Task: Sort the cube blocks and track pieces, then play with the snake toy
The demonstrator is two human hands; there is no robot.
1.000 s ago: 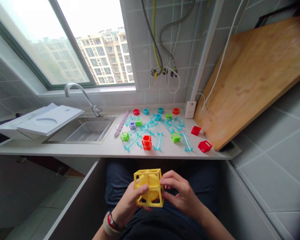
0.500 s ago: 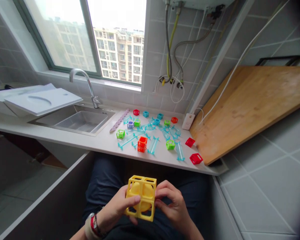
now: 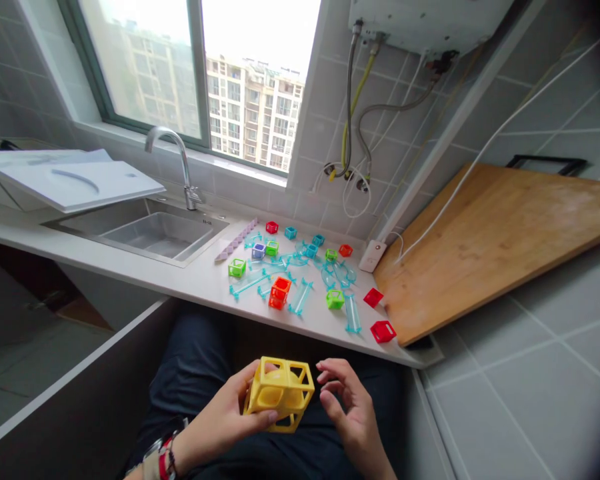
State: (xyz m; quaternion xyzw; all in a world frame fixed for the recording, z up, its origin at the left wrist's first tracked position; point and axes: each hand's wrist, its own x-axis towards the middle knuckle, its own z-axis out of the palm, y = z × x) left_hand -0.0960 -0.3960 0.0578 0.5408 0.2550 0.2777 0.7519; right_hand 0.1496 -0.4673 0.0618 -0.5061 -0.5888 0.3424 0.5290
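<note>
My left hand [image 3: 237, 407] is wrapped round a block of joined yellow open-frame cubes [image 3: 283, 383], with rounded yellow shapes inside the frames. The block is tilted and held above my lap. Just right of it, my right hand [image 3: 347, 407] is off the block, fingers apart and slightly curled, holding nothing. Beyond the hands, the nearest piece on the counter is a stack of orange-red open cubes [image 3: 279, 293]. To its right lie a clear-blue track piece [image 3: 301, 297] and a green cube [image 3: 335, 299].
On the white counter [image 3: 200, 283] are more clear-blue pieces, a red cube [image 3: 383, 331] and a lilac zigzag strip [image 3: 236, 241]. The sink [image 3: 155, 237] is left, with a white board [image 3: 83, 185] over its edge. A wooden board [image 3: 495, 247] leans at the right.
My right hand has let go of the yellow block and opened beside it. My left hand has tilted the block. The view has shifted a little.
</note>
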